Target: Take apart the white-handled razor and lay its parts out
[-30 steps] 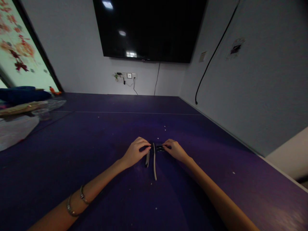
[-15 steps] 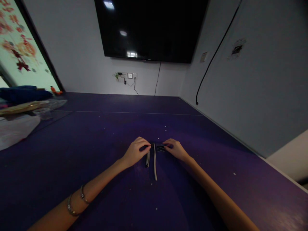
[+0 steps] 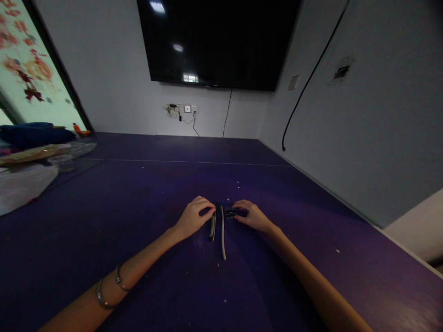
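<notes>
My left hand (image 3: 195, 216) is closed in a pinch, thumb against fingertips, at the upper end of a short grey-and-black strip (image 3: 212, 228). What the fingertips grip is too small and dark to make out. Just right of that strip, a longer pale grey cable (image 3: 223, 235) lies lengthwise on the purple surface, touched by neither hand. My right hand (image 3: 252, 216) has its thumb and fingers curled about the right end of a small black part (image 3: 230, 212) with light marks. That part rests beside the cable's upper end.
The purple tabletop (image 3: 155, 184) has small white specks and a thin seam. Plastic bags (image 3: 29, 182) and a dark blue bundle (image 3: 38, 134) lie at the far left. On the wall are a large black screen (image 3: 218, 41), sockets (image 3: 187, 109) and a hanging black cable (image 3: 308, 85).
My left hand has shifted very slightly left. The thumb and fingers of my right hand have moved a little on the small black part. The strip and the grey cable have stayed in place.
</notes>
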The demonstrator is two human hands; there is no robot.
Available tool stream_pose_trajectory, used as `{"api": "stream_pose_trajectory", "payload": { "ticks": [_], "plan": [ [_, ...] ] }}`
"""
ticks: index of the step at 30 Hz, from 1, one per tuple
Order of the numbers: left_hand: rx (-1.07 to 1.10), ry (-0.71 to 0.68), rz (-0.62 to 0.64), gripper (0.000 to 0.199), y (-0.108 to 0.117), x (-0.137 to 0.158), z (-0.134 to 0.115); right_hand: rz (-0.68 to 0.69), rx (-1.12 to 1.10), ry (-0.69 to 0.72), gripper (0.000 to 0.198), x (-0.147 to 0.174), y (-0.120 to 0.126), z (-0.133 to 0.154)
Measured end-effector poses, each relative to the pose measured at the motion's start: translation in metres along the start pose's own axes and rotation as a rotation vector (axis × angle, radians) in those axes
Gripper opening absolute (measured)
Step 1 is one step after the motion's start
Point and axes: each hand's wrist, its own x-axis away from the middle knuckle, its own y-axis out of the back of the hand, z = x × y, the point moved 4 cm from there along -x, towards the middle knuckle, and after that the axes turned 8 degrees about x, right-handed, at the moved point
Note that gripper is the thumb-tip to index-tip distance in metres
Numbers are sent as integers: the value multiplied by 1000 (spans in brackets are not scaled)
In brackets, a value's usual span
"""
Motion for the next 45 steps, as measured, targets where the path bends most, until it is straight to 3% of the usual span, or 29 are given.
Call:
{"api": "stream_pose_trajectory", "payload": {
  "ticks": [15,29,37,45],
  "plan": [
    [7,16,15,10,0,0,-1,58,165,-5,20,4,-1,5],
    [-12,28,18,10,0,1,0,-35,62,-26,21,2,1,-2],
    [-17,51,32,13,-2,0,2,73,191,-26,28,4,-3,0],
    [-15,54,37,13,-3,1,3,87,219,-26,28,4,-5,0]
  ]
}}
